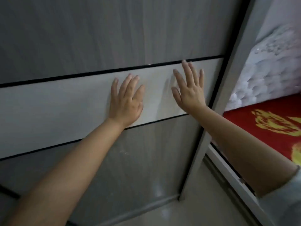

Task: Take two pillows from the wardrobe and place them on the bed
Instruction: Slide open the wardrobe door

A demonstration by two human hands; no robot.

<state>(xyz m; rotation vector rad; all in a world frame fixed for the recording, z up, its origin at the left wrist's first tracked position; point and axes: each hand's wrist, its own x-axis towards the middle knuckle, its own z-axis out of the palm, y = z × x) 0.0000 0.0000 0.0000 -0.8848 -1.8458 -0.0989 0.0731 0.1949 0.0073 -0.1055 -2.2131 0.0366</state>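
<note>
A grey sliding wardrobe door [81, 38] fills most of the view, with a pale band [57, 101] across its middle between two black lines. My left hand [126, 101] lies flat on that band, fingers spread. My right hand [189, 88] is flat on the same band just to the right, close to the door's edge [211, 128]. Past that edge the wardrobe stands open: a white fluffy bundle [267, 70] rests on top of a red fabric with yellow pattern [268, 123]. I cannot tell whether either is a pillow.
The door's bottom track [228, 173] runs along the pale floor [187, 212] at the lower right. The door frame post slants down from the top right to the floor. A light sleeve [291, 185] covers my right upper arm.
</note>
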